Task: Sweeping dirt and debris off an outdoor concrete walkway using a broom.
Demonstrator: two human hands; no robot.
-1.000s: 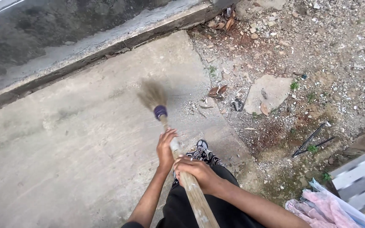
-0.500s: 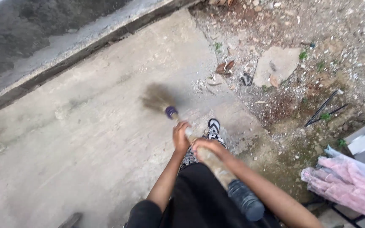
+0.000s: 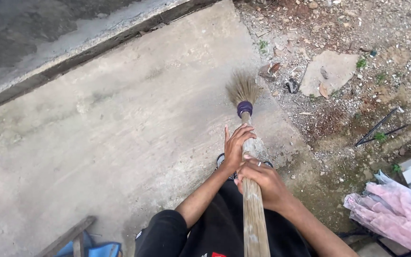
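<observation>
A broom [image 3: 244, 102] with a wooden handle, a purple binding and a tuft of straw bristles points away from me over a concrete slab [image 3: 120, 123]. My left hand [image 3: 236, 146] wraps the handle a little below the purple binding. My right hand [image 3: 262, 183] grips the handle just behind it, closer to my body. The bristle tip rests near the slab's right edge, beside dry leaves and grit [image 3: 269, 71].
Rubble, stones and a flat rock [image 3: 329, 71] cover the ground right of the slab. A dark kerb and wall [image 3: 72, 43] run along the far side. Pink cloth in plastic [image 3: 396, 214] lies at the right. Blue and wooden items [image 3: 79, 240] sit at the bottom left.
The broom head has swung from the slab's middle to the right, toward its edge by the debris. Both hands stayed on the handle, and the view shifted.
</observation>
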